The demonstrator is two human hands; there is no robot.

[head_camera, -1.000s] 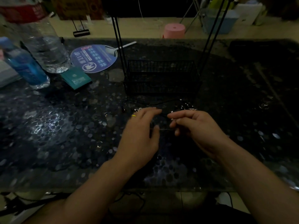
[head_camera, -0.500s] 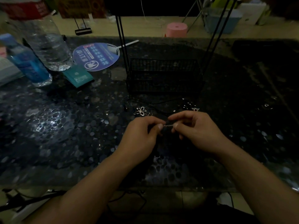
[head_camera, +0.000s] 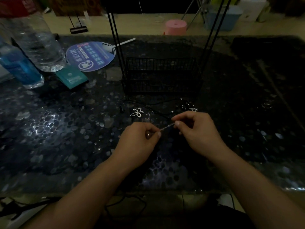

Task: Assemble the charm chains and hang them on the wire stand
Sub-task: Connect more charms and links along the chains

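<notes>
Low over the desk point(head_camera: 49, 133), left hand point(head_camera: 138, 142) and right hand point(head_camera: 198, 131) each pinch one end of a short silver chain point(head_camera: 167, 126), grip tight, stretched between them; beyond lies a flower charm point(head_camera: 137, 112), then the wire stand point(head_camera: 162, 75).

Two hands point(head_camera: 140, 139) point(head_camera: 198, 129), one chain point(head_camera: 167, 126), one flower charm point(head_camera: 137, 112), two bottles point(head_camera: 39, 42) point(head_camera: 19, 66), one fan point(head_camera: 90, 56), one wire stand point(head_camera: 161, 73)

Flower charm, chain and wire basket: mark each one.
Flower charm point(head_camera: 137, 112), head view, on its middle where the petals meet.
Chain point(head_camera: 167, 126), head view, mid-span between the two hands.
Wire basket point(head_camera: 160, 70), head view, on its front wall.
</notes>
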